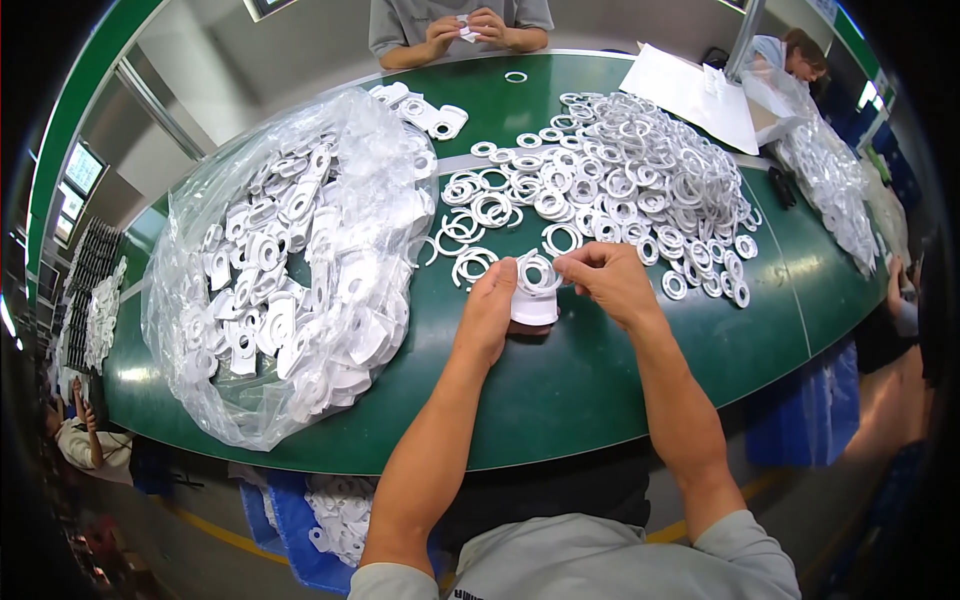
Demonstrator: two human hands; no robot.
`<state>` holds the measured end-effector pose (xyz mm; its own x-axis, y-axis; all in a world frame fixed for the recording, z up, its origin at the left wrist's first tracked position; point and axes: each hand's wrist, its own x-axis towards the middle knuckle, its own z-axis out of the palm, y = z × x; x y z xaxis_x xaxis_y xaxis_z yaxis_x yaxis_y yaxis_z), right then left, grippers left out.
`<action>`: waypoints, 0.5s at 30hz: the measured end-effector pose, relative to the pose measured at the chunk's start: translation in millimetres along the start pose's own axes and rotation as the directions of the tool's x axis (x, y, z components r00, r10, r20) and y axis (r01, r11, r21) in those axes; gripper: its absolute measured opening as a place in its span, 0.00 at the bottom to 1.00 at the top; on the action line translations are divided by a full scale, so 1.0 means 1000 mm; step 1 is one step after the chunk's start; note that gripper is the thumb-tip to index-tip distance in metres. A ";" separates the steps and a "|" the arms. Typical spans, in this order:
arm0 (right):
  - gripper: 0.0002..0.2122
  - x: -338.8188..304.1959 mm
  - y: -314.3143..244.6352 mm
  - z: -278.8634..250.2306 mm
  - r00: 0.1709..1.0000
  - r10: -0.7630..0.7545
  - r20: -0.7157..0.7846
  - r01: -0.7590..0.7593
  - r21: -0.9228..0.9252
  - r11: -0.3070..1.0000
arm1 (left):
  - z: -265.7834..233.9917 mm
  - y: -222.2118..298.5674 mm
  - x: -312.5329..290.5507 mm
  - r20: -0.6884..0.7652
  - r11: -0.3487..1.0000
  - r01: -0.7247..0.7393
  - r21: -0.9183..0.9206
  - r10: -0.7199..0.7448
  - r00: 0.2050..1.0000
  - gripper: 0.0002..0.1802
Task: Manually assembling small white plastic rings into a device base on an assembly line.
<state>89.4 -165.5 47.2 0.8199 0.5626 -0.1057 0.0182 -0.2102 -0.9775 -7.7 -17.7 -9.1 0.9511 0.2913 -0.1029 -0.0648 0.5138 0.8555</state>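
Head view: a flat white plastic plate with a round hole (pixel 534 300) is pinched between the left hand (pixel 490 305) and the right hand (pixel 605 280), a white plastic ring (pixel 538 272) being seated on it; alignment seems to be needed next. Left of the grip, a clear bag of white plates (pixel 290 260) crowds the green table (pixel 560 390). Beyond, loose white rings (pixel 620 180) are heaped; open room is left only toward the near edge.

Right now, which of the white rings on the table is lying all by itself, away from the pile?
The single white ring at the far edge of the green table, near the person sitting opposite. Every other ring lies in or beside the big pile of rings.
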 end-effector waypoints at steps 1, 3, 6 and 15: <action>0.10 0.001 0.002 0.000 1.000 -0.008 -0.004 0.008 -0.023 1.000 | 0.001 0.000 0.001 0.005 1.000 -0.003 0.003 0.002 1.000 0.20; 0.10 0.003 0.008 0.000 1.000 -0.024 -0.012 0.024 -0.039 0.999 | 0.003 -0.001 0.001 0.012 1.000 -0.005 0.003 0.005 1.000 0.20; 0.11 0.004 0.014 0.003 0.999 -0.052 -0.015 0.051 -0.059 0.997 | 0.005 0.001 0.000 -0.003 1.000 0.010 -0.007 -0.010 1.000 0.20; 0.15 -0.001 0.015 0.014 0.995 -0.073 -0.063 0.061 -0.180 0.982 | 0.001 0.000 -0.003 -0.018 0.997 -0.014 0.070 0.015 1.000 0.17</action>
<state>80.5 -157.8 30.3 0.8507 0.5251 -0.0221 0.1711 -0.3164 -0.9331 -10.2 -19.1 -8.0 0.9445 0.3133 -0.0985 -0.0569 0.4515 0.8904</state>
